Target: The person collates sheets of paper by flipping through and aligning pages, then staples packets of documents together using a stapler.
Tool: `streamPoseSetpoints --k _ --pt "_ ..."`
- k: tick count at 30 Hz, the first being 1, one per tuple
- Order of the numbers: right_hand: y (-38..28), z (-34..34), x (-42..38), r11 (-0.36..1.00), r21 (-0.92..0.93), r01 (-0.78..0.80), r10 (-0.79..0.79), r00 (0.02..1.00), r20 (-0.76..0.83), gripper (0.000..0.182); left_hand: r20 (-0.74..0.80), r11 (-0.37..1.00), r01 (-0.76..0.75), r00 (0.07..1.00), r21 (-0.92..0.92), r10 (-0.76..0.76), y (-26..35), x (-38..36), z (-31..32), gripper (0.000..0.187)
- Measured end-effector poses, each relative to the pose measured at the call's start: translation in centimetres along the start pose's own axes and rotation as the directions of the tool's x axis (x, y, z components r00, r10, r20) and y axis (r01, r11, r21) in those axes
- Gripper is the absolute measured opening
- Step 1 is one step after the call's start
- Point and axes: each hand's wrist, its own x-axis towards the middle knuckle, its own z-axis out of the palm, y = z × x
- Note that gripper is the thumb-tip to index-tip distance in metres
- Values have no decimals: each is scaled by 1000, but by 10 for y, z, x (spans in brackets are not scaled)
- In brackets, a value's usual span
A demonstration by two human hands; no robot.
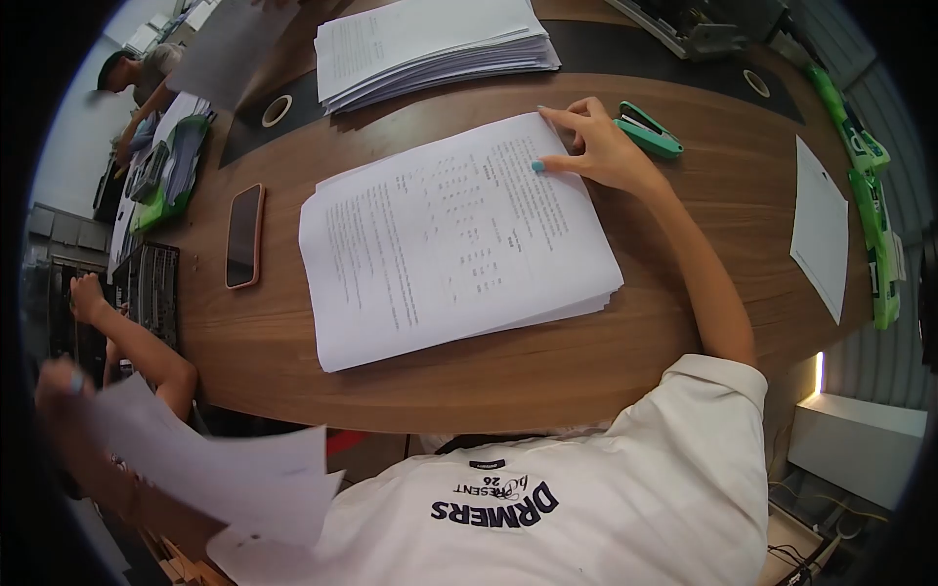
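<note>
Stack [454,244] lay mid-frame on the worktop [684,322], right hand [601,146] touched its upper-right corner, fingers [564,164] parted, blurred left hand [63,398] gripped sheets [225,459] at lower left, phone [245,236] lay left of centre.

White shirt [606,469]: "DRMERS"; "PRESENT"; "26"
</note>
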Motion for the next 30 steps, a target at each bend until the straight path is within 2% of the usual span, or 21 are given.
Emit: streamPoseSetpoints --k 2,3,4,5,6,7,8,10,13,16,18,20,22,23,25,27,28,29,30 --pt "-4 -1 -3 1000 -25 4 -5 999 -31 68 10 999 -33 999 -37 33 16 23 31 18" --pt "-6 -1 -5 999 -53 6 -7 1000 -12 66 93 997 -39 995 -74 45 27 37 59 19" --pt "-7 -1 -5 997 -82 9 -9 1000 5 64 289 954 113 957 -279 -29 51 48 98 23" --pt "-7 1 -6 996 -84 13 -14 1000 -4 64 409 912 93 908 -400 87 47 63 135 32" --pt "-6 4 -6 997 -73 27 -30 999 -34 61 580 917 127 805 -378 128 60 80 169 21" --pt "-5 6 -7 997 -64 40 -44 997 -63 57 632 912 93 749 -399 200 77 89 199 10" --pt "-6 8 -8 997 -72 41 -46 996 -71 57 686 940 82 704 -331 180 79 95 227 8" --pt "-8 11 -13 997 -70 24 -31 994 -103 53 721 884 116 630 -452 286 80 98 274 13" --pt "-11 15 -18 998 -68 14 -23 991 -130 47 677 856 83 653 -510 340 79 86 326 19" --pt "-11 21 -21 999 -51 8 -18 983 -185 39 661 834 100 664 -543 350 87 74 345 21" --pt "-15 24 -24 999 35 4 4 974 -226 36 729 874 136 619 -466 292 92 71 347 20" --pt "-20 25 -25 1000 27 4 3 969 -248 35 762 891 177 602 -418 238 89 68 356 18" --pt "-24 25 -26 1000 23 3 3 964 -268 34 474 752 -36 757 -658 451 85 64 366 15" --pt "-26 25 -27 999 -16 32 -35 954 -299 34 479 753 -32 754 -657 450 82 63 370 15" --pt "-27 27 -27 997 -53 56 -70 942 -328 34 242 774 -374 801 -511 547 86 65 372 14" --pt "-29 26 -25 987 -57 149 -159 902 -401 44 225 770 -399 798 -498 559 91 68 373 14" --pt "-32 25 -26 988 -56 147 -157 903 -401 44 205 765 -424 795 -484 571 94 70 372 13" --pt "-37 22 -26 986 115 119 -68 926 -372 52 208 765 -423 794 -485 571 98 71 371 13" --pt "-40 21 -26 956 282 83 15 944 -328 60 318 785 -276 801 -555 507 103 73 368 14"
